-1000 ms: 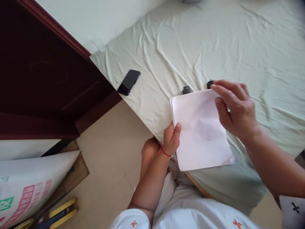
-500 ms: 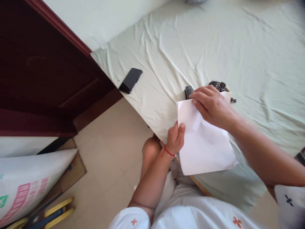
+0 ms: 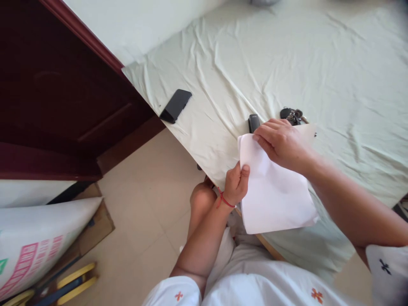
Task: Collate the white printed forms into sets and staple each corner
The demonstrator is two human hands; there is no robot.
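Sheets of plain white paper lie at the near edge of the cloth-covered surface; call them the middle of the dial, twelve being the top of the view. They are thin and smooth, roughly rectangular, with softly rounded corners and a shallow, shadowed buckle across the top sheet. The left hand, at nine o'clock, grasps their side edge — thumb flat on top, the other fingers tucked out of sight. Around that wrist runs a thin red cord bracelet. The right hand, at twelve, arches over the top edge and pinches it between thumb and fingertips near the eleven o'clock corner.

Just past those fingertips, at eleven, is a dark, narrow oblong object with a rounded end. A bunch of keys with a rounded black fob sits at half past twelve, beside the right hand. Farther off at ten o'clock lies a flat black phone, slab-shaped and faintly glossy. Beneath them all spreads a pale green cloth, matt and ridged with long wrinkles.

Down on the smooth tiled floor, between eight and nine, a plump white sack printed in pink and green tapers to a pointed corner.
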